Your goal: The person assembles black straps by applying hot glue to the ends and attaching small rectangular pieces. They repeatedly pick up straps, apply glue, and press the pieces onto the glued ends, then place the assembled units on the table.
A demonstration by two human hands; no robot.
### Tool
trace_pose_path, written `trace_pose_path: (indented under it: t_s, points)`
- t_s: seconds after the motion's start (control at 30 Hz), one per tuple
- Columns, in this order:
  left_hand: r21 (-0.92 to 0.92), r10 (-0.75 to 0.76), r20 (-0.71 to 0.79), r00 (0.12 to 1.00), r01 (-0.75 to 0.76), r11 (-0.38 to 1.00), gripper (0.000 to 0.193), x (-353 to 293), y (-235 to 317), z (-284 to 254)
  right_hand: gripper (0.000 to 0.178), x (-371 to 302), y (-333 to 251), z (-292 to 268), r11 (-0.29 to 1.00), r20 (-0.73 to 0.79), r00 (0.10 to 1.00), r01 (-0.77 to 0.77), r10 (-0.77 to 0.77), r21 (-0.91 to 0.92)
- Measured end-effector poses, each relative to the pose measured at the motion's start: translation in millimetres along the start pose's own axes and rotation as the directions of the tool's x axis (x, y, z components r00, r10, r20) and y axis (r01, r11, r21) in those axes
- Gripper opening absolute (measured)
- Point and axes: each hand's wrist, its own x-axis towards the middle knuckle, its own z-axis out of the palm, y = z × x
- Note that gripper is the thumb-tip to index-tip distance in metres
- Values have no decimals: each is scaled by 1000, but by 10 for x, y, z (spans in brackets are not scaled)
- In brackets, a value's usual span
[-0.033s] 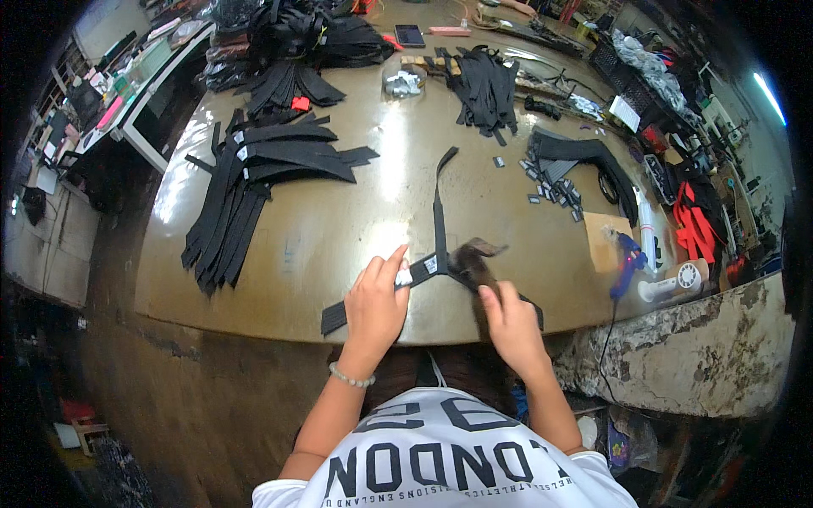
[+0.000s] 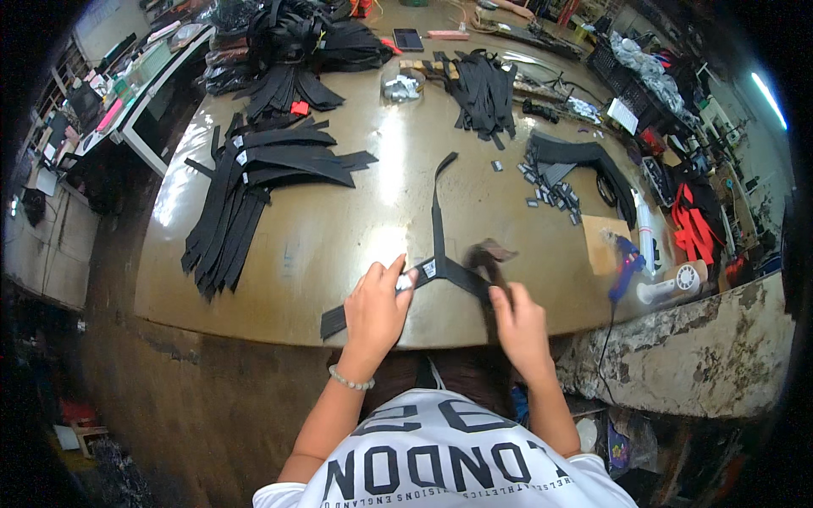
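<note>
A black Y-shaped webbing strap [image 2: 463, 278] lies near the table's front edge, one thin arm pointing away from me. My left hand [image 2: 378, 306] rests on its left arm, fingers pressed together around the band and index finger stretched forward. Something small and white shows at the thumb, beside a white label [image 2: 429, 268] on the strap. In my right hand [image 2: 521, 323] is a hammer, its brown head [image 2: 493, 251] smeared by motion above the strap's right arm. Part of that arm is hidden behind the hammer and hand.
Black strap bundles lie at left [image 2: 229, 220] and at the back [image 2: 483, 89]. Small metal buckles [image 2: 555, 191] are scattered at right, near a curved black strap pile [image 2: 584, 157]. A blue glue gun [image 2: 625, 264] and a white roll [image 2: 673, 284] sit at the right edge.
My right hand has shifted slightly right, and the hammer's head has moved a little to the right. My left hand stays almost in place on the strap.
</note>
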Motion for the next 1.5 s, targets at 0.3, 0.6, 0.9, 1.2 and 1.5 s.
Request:
trace_pose_path:
  t_s: [0.3,0.6,0.9,1.2,1.5]
  points:
    - [-65,-9,222,975,24,998,20,351,17,39,33,435,284,-548,890,-345,896,109,-281,-443]
    - [-76,80,-146,986,-91,993,19,1528,-174,-698,30,93,-1209,-1112,-230,-231,152,25,-961,973]
    - [-143,-634,-179,752,618,773,39,1887,-2666,-1890,14,367,-666,-886,-10,-5,-45,104,-999,995]
    - [-235,172,-219,961,-223,946,32,3051,-805,70,22,485,301,122,909,95,995,-15,-27,417]
    - [13,121,59,991,-122,992,30,3891,407,1409,19,454,479,179,886,-17,996,85,-87,456]
